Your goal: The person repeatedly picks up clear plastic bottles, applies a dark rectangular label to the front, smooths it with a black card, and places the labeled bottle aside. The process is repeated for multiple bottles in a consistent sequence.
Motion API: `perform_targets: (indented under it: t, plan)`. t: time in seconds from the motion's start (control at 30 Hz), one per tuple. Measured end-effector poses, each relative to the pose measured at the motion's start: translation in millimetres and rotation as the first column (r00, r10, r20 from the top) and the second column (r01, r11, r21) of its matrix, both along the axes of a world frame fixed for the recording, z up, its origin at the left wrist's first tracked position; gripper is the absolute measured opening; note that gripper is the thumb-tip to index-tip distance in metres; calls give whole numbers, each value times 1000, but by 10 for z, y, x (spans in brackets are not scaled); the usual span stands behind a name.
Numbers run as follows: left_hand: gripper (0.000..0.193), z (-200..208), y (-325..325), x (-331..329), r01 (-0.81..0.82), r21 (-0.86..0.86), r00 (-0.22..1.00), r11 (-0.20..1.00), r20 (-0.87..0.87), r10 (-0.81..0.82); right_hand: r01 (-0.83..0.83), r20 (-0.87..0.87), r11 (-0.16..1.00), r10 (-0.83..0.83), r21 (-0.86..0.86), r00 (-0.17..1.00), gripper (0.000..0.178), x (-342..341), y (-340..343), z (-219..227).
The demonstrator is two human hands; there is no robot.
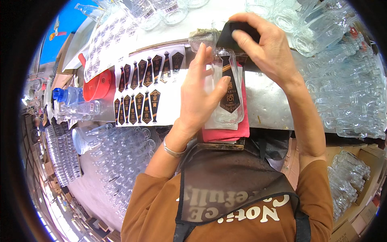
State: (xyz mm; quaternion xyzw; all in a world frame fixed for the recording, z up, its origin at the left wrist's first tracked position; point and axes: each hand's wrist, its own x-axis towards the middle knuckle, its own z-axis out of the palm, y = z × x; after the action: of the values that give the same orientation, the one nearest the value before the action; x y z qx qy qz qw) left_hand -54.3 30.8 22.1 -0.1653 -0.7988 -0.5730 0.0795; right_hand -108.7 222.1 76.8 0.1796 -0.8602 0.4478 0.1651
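Note:
A clear glass bottle [240,97] lies on its back in front of me, with a black tie-shaped decal [230,90] on its face. Beneath it are white sheets and a pink cloth [225,134]. My left hand [203,90] is along the bottle's left side, fingers stretched out and thumb resting by the decal's edge. Above the bottle's far end, my right hand [264,46] grips a black flat pad [229,37] between thumb and fingers. A folded greyish cloth [201,38] is just left of that pad.
To the left lies a white sheet of tie-shaped decals [163,101], beside a red plastic container [96,85] and a blue-capped bottle [68,95]. Clear bottles crowd the right side [346,88] and lower left [121,157]. A cardboard box [369,155] at lower right holds more glass.

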Motion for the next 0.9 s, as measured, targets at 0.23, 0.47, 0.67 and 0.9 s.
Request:
perform_targets:
  t: [0.23,0.47,0.67,0.9]
  plan:
    - [83,1,-17,-24,4,7,1000,1000,-7,-4,33,8,995,-33,-90,999,24,53,-35,-16]
    - [127,-18,-345,314,312,-193,941,930,-69,-330,-257,-234,949,296,184,926,33,757,-66,-165]
    - [123,-124,-358,518,158,-273,975,949,-110,-194,-258,-47,940,275,223,960,24,879,-190,23]
    - [133,-126,-391,462,286,-143,958,948,13,-287,-370,-69,921,380,123,922,30,922,-242,-44]
